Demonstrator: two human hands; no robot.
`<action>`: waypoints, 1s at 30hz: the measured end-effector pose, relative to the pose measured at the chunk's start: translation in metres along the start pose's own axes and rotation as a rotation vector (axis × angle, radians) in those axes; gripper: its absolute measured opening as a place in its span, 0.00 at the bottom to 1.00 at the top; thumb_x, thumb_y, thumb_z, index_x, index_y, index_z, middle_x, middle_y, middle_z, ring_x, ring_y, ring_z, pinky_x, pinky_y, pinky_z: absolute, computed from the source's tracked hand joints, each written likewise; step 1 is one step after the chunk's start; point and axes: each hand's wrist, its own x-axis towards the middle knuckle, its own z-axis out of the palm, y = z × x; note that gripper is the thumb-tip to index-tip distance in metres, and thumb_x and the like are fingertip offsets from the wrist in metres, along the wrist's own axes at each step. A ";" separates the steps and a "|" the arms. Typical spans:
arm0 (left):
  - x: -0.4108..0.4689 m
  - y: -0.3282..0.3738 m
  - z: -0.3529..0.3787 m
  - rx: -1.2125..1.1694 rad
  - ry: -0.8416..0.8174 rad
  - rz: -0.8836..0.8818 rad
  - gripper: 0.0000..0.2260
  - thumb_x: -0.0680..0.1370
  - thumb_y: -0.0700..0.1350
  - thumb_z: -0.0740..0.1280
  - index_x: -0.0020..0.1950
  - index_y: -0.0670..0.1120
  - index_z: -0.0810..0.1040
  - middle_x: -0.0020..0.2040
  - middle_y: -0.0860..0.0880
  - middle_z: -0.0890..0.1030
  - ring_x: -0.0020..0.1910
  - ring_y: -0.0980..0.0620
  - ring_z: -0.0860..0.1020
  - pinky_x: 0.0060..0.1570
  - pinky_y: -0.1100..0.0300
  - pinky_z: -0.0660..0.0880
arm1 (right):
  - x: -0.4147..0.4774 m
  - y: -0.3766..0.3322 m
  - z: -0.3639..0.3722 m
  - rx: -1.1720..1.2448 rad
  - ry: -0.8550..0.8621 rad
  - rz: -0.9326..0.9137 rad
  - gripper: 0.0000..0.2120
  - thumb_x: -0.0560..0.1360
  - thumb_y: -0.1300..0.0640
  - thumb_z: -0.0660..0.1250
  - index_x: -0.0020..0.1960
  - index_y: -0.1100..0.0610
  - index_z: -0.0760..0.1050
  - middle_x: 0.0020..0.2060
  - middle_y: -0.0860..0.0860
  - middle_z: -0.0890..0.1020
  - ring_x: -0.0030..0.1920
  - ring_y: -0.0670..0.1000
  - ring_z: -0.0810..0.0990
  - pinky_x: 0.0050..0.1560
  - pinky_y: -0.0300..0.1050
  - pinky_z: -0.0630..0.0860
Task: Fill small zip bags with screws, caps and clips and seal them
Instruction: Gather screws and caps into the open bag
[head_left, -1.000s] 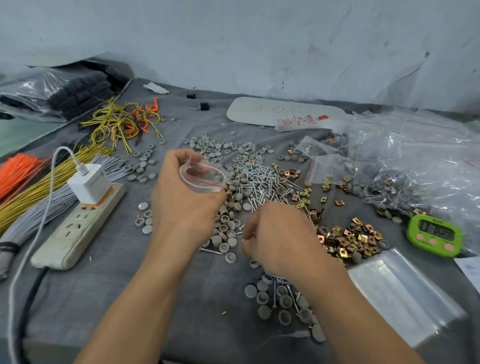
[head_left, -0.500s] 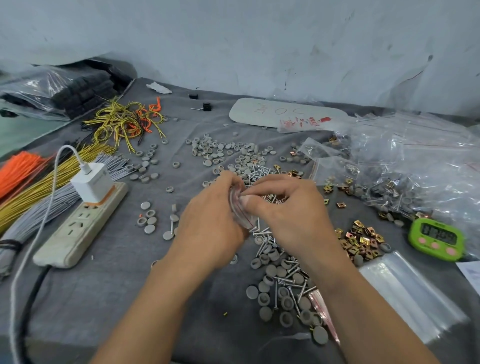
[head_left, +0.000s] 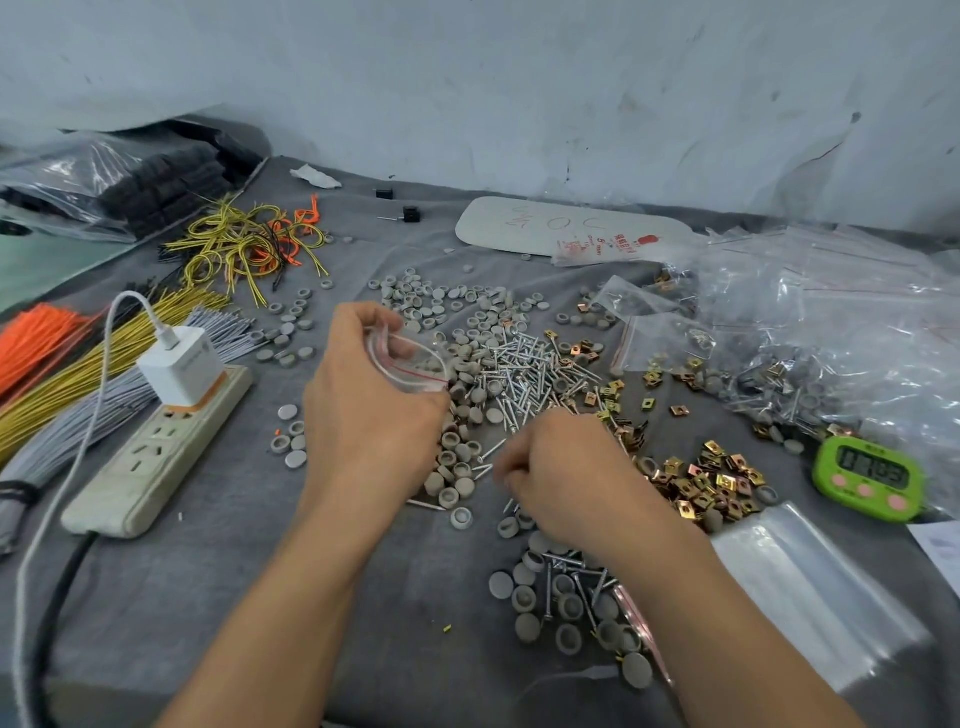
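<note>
Pinching the zip bag (head_left: 415, 366) is the left hand (head_left: 370, 415); right hand (head_left: 569, 480) curls, blurred, grasp hidden.

White charger (head_left: 182, 366) in power strip (head_left: 150, 462), green timer (head_left: 866, 477) far right

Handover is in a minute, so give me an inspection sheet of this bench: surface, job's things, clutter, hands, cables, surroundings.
Surface: creased grey cloth over the table.
Job's things: small zip bag, mouth open; loose grey caps, screws and brass clips heaped on the cloth; flat empty bags at right; filled bags far right.
Clutter: green timer, white card, wire bundles at left.
Hands: left hand grips the small zip bag; right hand curled low over caps and screws, its hold hidden.
Cables: power strip with white charger; white cable and black cord run toward the near edge.
Surroundings: scuffed pale wall.
</note>
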 end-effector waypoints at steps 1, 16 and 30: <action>0.000 0.000 -0.001 0.014 0.007 0.002 0.22 0.70 0.43 0.75 0.54 0.61 0.69 0.43 0.64 0.80 0.43 0.69 0.77 0.37 0.70 0.66 | 0.000 -0.004 0.002 0.001 0.020 -0.016 0.10 0.77 0.60 0.69 0.49 0.47 0.86 0.45 0.50 0.87 0.47 0.53 0.85 0.53 0.50 0.84; -0.004 0.001 0.003 0.232 -0.248 0.026 0.20 0.71 0.42 0.70 0.55 0.61 0.67 0.50 0.54 0.81 0.50 0.47 0.79 0.50 0.47 0.76 | -0.005 -0.016 0.005 -0.284 0.151 0.012 0.07 0.73 0.58 0.70 0.51 0.52 0.80 0.46 0.51 0.78 0.57 0.57 0.78 0.62 0.53 0.69; -0.004 -0.005 0.009 0.297 -0.338 0.080 0.23 0.70 0.44 0.72 0.55 0.64 0.64 0.52 0.53 0.81 0.53 0.46 0.78 0.51 0.48 0.75 | 0.005 -0.001 -0.005 0.028 0.336 0.072 0.12 0.78 0.64 0.64 0.52 0.49 0.82 0.42 0.50 0.85 0.40 0.52 0.79 0.45 0.46 0.80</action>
